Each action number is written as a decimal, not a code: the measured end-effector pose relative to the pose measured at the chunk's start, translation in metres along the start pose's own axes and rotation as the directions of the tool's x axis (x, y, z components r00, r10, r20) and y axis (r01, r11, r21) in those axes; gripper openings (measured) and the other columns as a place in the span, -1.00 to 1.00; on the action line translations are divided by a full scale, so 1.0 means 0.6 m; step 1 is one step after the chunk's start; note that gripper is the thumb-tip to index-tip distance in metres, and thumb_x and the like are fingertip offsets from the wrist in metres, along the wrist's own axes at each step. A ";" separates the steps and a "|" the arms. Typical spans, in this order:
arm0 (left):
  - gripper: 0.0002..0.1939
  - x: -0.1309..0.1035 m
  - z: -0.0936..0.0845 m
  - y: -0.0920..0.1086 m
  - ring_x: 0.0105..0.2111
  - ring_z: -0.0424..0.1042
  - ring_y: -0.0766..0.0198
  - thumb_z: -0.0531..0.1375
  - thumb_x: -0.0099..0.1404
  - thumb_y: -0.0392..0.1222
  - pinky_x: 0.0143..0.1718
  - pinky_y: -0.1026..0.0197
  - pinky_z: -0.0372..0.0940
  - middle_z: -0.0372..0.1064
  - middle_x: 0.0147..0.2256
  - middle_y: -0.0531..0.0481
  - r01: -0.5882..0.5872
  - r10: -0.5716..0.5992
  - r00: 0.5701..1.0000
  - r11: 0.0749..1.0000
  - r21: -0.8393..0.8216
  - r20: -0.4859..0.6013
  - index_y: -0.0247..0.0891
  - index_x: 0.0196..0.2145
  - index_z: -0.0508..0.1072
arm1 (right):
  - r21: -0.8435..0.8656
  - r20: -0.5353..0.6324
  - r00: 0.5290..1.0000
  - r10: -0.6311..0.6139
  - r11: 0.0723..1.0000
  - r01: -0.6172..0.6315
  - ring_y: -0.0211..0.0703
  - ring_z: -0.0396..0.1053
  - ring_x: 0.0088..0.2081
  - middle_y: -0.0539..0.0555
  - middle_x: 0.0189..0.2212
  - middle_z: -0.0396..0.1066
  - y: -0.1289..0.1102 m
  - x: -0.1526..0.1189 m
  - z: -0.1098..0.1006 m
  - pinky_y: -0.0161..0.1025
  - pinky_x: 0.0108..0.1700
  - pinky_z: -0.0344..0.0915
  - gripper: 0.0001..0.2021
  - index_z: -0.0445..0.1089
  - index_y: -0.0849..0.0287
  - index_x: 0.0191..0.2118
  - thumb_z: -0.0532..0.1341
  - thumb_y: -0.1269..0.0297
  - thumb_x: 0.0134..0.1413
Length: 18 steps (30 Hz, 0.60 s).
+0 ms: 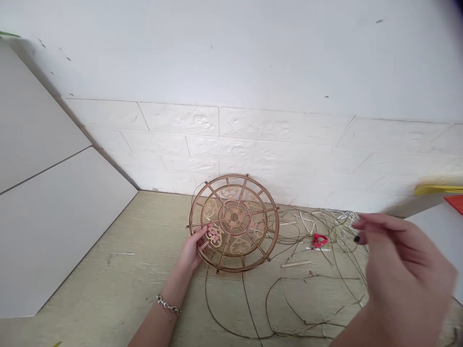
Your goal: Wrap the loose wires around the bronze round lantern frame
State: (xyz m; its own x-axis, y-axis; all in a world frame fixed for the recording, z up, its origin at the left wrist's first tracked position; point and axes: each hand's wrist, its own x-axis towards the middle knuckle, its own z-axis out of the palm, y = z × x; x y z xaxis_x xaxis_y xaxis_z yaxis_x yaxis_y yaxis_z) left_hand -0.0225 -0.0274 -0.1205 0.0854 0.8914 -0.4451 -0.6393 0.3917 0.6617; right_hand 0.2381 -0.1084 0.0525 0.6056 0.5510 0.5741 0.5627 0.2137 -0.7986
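Note:
My left hand (191,249) is closed on the left edge of a round wooden lattice frame (234,208), thumb in front and fingertips showing through the openwork behind. Spokes run from the frame's hub to its outer ring, with scroll-shaped cutouts between them and small pegs along the rim. Thin wire winds around the rings and hangs below. Off to the right, well apart from the frame, my right hand (407,270) is raised with thumb and forefinger pinched together. Whatever is in that pinch is too small to make out.
Loose coils of thin wire (265,308) spread over the tabletop (119,289). Among them lie white scraps (347,217), a red strip (320,240) and a small stick (295,264). A white wall (231,144) stands behind, and grey-white panels (68,217) close off the left.

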 end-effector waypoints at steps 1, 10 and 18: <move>-0.86 0.000 0.000 -0.001 -0.50 0.46 0.25 0.15 0.13 -0.32 -0.46 0.27 0.35 0.46 -0.48 -0.07 0.005 -0.005 1.000 1.000 0.002 -0.001 -0.39 -0.34 0.47 | -0.031 0.020 1.000 0.013 0.999 -0.012 -0.21 0.26 -0.38 0.00 -0.42 0.32 0.017 0.007 0.004 -0.25 -0.34 0.17 -0.87 0.37 0.09 -0.30 0.12 0.30 0.00; -0.84 -0.004 0.003 -0.006 -0.50 0.45 0.23 0.21 0.07 -0.27 -0.46 0.27 0.33 0.44 -0.50 -0.05 0.018 -0.019 0.999 1.000 0.009 0.037 -0.39 -0.35 0.49 | -0.379 0.806 0.581 0.115 0.854 0.357 -0.17 0.31 -0.28 0.07 -0.33 0.38 0.118 0.010 0.137 -0.27 -0.24 0.14 -0.79 0.40 0.15 -0.31 0.02 0.35 0.11; -0.85 -0.015 0.013 -0.007 -0.49 0.45 0.22 0.23 0.04 -0.29 -0.42 0.25 0.32 0.43 -0.52 -0.06 0.028 -0.028 0.999 1.000 -0.013 0.032 -0.39 -0.38 0.49 | -0.402 0.810 0.575 0.115 0.822 0.402 -0.19 0.30 -0.30 0.05 -0.38 0.38 0.144 0.010 0.151 -0.31 -0.27 0.11 -0.81 0.37 0.17 -0.38 0.02 0.35 0.12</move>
State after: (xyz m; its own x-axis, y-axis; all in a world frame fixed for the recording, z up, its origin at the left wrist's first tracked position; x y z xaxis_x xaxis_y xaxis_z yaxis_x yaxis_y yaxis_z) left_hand -0.0148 -0.0354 -0.1147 0.1274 0.8869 -0.4439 -0.6464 0.4137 0.6411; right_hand 0.2394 -0.0138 -0.0296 -0.0430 0.9949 0.0916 0.9327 0.0728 -0.3531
